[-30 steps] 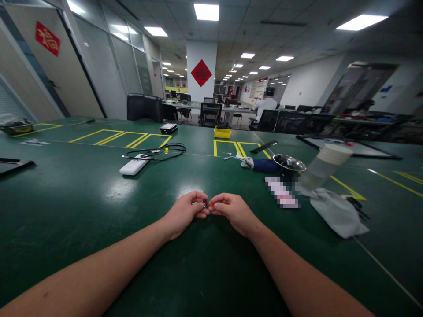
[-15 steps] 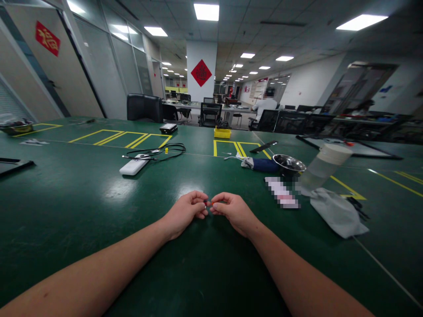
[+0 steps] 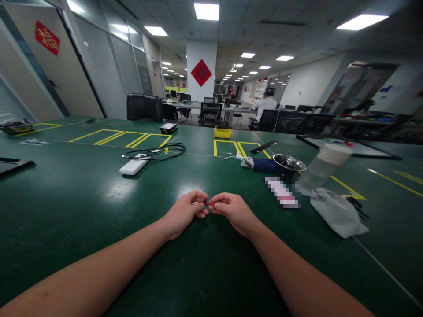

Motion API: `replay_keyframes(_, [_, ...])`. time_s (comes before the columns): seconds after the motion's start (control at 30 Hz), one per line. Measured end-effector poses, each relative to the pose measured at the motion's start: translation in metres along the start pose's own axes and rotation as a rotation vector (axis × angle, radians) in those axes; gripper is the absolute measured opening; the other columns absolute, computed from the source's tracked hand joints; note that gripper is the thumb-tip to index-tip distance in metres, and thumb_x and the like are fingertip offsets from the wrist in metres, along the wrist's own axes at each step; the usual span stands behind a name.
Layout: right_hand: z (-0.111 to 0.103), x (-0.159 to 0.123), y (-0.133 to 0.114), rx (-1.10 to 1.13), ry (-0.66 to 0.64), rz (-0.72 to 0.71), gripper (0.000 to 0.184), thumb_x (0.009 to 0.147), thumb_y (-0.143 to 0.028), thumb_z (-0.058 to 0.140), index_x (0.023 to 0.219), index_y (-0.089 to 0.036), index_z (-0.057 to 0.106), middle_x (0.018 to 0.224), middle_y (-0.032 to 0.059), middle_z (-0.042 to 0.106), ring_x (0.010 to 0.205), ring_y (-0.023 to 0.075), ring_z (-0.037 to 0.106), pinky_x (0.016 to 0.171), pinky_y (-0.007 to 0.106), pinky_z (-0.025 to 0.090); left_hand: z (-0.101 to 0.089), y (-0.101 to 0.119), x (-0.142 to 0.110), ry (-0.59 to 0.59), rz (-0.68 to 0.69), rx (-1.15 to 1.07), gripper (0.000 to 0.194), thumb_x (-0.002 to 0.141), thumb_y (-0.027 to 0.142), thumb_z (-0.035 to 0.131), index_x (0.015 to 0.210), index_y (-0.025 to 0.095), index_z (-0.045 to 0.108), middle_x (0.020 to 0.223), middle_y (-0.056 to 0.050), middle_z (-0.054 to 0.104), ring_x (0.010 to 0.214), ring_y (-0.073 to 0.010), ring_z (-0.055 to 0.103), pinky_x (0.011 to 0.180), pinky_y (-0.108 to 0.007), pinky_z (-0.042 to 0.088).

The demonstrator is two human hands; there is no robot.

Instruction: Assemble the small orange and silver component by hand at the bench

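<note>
Above the green tabletop [image 3: 148, 211], my two hands meet fingertip to fingertip near the middle of the view. My left hand [image 3: 191, 206] pinches a small dark and red piece [image 3: 205, 202] between thumb and fingers. A small orange-red piece [image 3: 212, 204] is pinched in my right hand [image 3: 231, 209], its end facing the left hand's piece. Both pieces are mostly covered by fingers and too small to name. Whether they touch each other I cannot tell.
Ahead on the left lies a white power bank [image 3: 135, 165] with a black cable [image 3: 172, 152]. To the right are a metal bowl [image 3: 291, 162], a blurred flat pink item [image 3: 282, 193], a clear bottle [image 3: 325, 167] and a grey pouch [image 3: 339, 215]. A yellow box [image 3: 222, 133] stands farther back.
My right thumb and fingers have shifted slightly, and more of both small pieces now shows between the fingertips. The arms and the things on the table have stayed put.
</note>
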State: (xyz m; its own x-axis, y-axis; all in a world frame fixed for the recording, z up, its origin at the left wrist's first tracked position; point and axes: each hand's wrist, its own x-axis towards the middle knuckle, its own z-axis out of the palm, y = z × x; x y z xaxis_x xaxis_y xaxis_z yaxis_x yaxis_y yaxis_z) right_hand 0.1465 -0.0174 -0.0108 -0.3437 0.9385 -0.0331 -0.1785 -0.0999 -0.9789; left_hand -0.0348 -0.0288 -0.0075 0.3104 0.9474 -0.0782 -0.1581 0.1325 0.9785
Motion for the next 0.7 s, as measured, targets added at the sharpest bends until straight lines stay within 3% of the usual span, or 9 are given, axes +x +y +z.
replay_keyframes(0.47, [-0.0026,-0.0002,0.0025,-0.068,0.002,-0.052,0.02,0.068,-0.019,0.074,0.085,-0.013,0.066,0.08,0.0041,0.067,0.07,0.0146,0.064,0.071,0.03,0.05,0.0009,0.0006,0.0013,-0.008,-0.023,-0.042,0.02,0.08,0.011,0.055,0.1,0.013,0.057,0.088,-0.006,0.062,0.063,-0.0077,0.059,0.056,-0.018,0.047])
replay_keyframes(0.7, [-0.0011,-0.0011,-0.0011,0.017,0.002,0.016,0.018,0.073,-0.025,0.07,0.085,-0.012,0.066,0.08,0.0072,0.068,0.077,0.0168,0.066,0.078,0.033,0.051,0.0006,0.001,0.0012,-0.002,-0.043,-0.053,0.015,0.082,0.013,0.054,0.096,0.013,0.057,0.075,-0.003,0.061,0.059,-0.0076,0.057,0.053,-0.017,0.045])
